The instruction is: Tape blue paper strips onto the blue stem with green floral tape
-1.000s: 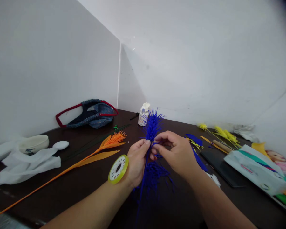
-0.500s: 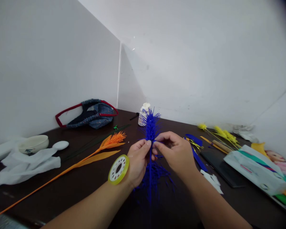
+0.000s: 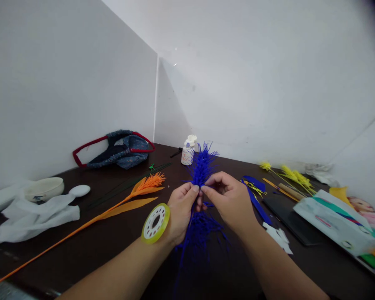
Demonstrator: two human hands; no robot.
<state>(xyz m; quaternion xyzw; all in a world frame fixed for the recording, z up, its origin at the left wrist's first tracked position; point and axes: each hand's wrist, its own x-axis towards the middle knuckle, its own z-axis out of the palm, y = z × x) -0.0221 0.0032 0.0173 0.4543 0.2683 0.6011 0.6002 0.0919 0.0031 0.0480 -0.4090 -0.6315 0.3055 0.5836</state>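
Note:
A blue paper wheat ear [image 3: 202,164] with spiky bristles stands up between my hands, its thin stem running down toward me. My left hand [image 3: 183,206] pinches it near the base of the ear, thumb on top. From the other side, my right hand [image 3: 229,198] has thumb and forefinger closed at the same spot; fingertips of both hands nearly meet. A roll of clear yellowish tape [image 3: 147,223] rests against my left wrist. Below my hands lies a heap of loose blue bristly pieces [image 3: 203,237] on the dark table [image 3: 125,254].
On the left are an orange paper wheat stalk [image 3: 109,209], a bowl [image 3: 45,189], a white spoon [image 3: 79,191] and a denim bag [image 3: 125,150]. A white bottle [image 3: 187,154] stands behind. To the right lie yellow wheat ears [image 3: 295,177], a black slab [image 3: 290,221] and a plastic pouch [image 3: 337,221].
The top of the blue ear has tipped slightly right, while its stem below has swung left. Both hands stay in nearly the same place and keep their pinch.

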